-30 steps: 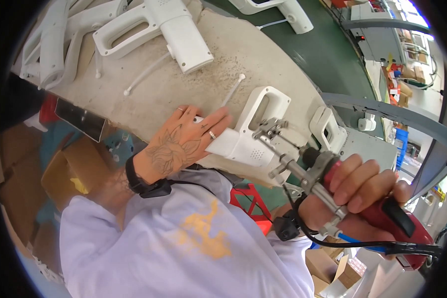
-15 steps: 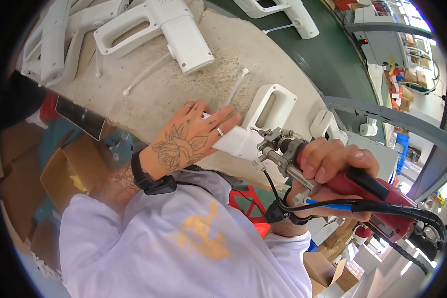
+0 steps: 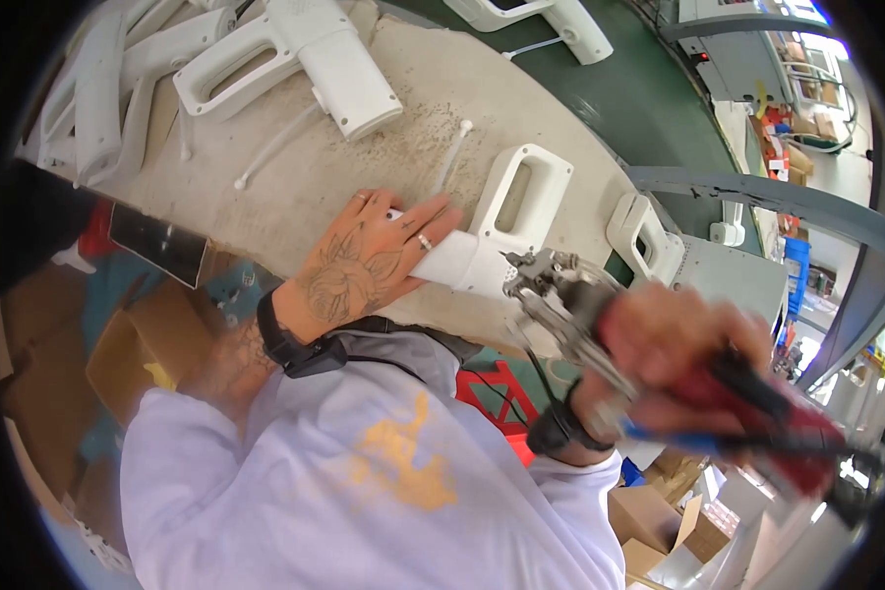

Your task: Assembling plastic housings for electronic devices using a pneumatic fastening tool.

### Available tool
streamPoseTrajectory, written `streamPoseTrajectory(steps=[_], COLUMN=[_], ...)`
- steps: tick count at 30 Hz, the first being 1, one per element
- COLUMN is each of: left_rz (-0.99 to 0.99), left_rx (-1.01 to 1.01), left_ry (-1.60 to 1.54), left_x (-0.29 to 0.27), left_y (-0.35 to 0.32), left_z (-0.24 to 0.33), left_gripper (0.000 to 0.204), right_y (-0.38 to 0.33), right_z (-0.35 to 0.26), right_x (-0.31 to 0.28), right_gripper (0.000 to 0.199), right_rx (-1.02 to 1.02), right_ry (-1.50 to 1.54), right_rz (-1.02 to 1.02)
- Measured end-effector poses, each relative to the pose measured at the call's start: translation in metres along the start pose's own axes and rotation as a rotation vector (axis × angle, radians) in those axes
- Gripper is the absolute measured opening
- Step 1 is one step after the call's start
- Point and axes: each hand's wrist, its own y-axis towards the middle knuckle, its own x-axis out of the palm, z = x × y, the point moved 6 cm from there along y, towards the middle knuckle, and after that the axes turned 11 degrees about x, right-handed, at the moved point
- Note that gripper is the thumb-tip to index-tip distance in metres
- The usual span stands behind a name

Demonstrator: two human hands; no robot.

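My left hand (image 3: 369,258) lies over the barrel of a white plastic gun-shaped housing (image 3: 450,264), its fingers wrapped across it and pressing it on the worktop. The housing's looped handle (image 3: 561,185) points away from me. Beyond my fingers a thin white stem with a ball end (image 3: 465,129) sticks out. My right hand (image 3: 664,339), smeared by motion, grips a red-and-black power screwdriver (image 3: 801,442). Its metal nozzle (image 3: 553,293) reaches to the housing's right end; whether the tip touches cannot be made out. Hoses hang from the tool.
Several more white housings (image 3: 339,74) lie at the worktop's (image 3: 418,84) far left; one (image 3: 644,236) stands at the right edge. Behind runs a green surface (image 3: 560,88) carrying another housing. A grey metal bar (image 3: 757,192) crosses at right. Cardboard boxes (image 3: 128,344) sit below left.
The right hand and screwdriver have swung slightly right and are now blurred. The left hand stays on the housing. The view has shifted a little, moving the worktop things up and left.
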Motion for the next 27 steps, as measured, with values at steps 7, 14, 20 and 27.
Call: streamPoseTrajectory(steps=[7, 14, 20, 27], left_rz=[0.087, 0.09, 0.071, 0.056], left_rx=[0.027, 0.024, 0.012, 0.014], left_ry=[0.022, 0.016, 0.02, 0.032], left_x=[0.001, 0.002, 0.004, 0.003], left_y=[0.011, 0.01, 0.013, 0.015], left_z=[0.001, 0.002, 0.001, 0.002], left_gripper=[0.073, 0.073, 0.075, 0.08], right_y=[-0.014, -0.023, -0.026, -0.03], right_z=[-0.033, -0.005, 0.014, 0.024], right_x=[0.013, 0.009, 0.005, 0.008], right_gripper=[0.062, 0.065, 0.061, 0.062], right_rx=[0.009, 0.004, 0.06, 0.171], right_ry=[0.064, 0.029, 0.006, -0.069], right_rz=[-0.087, -0.06, -0.028, 0.032])
